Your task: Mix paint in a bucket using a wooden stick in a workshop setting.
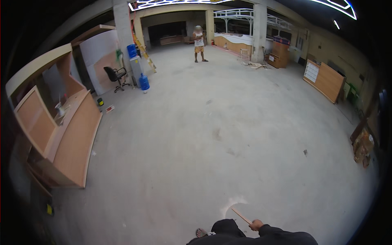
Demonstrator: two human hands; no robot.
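At the near end of the wooden stick [241,215]: right hand [256,225], fingers closed around the wood; dark sleeve [275,231] at the wrist.
Stick: one, thin and straight, slanting away from the hand and to the left; whether its far tip touches the floor cannot be told.
Left hand: hidden from sight; its grip cannot be told.
Pale patch: on the concrete floor [196,163], just beyond the stick's far tip, with a curved edge.
Foot [200,232]: one, in open footwear, left of the stick and near it.
Counter [75,141]: light wood, curved front, well to the left of the stick; a whitish container [60,108] on its top.
Office chair [115,76]: black, far beyond the stick and to its left.
Water jug [144,82]: blue, standing on the floor, far beyond the stick, left.
Ladder [145,55]: yellow, leaning, beyond the stick on the same side.
Other person [199,44]: standing, light top, yellowish shorts, far beyond the stick, slightly left.
Board [331,84]: brown, upright, far beyond the stick, right; white sheet [311,72] on its face.
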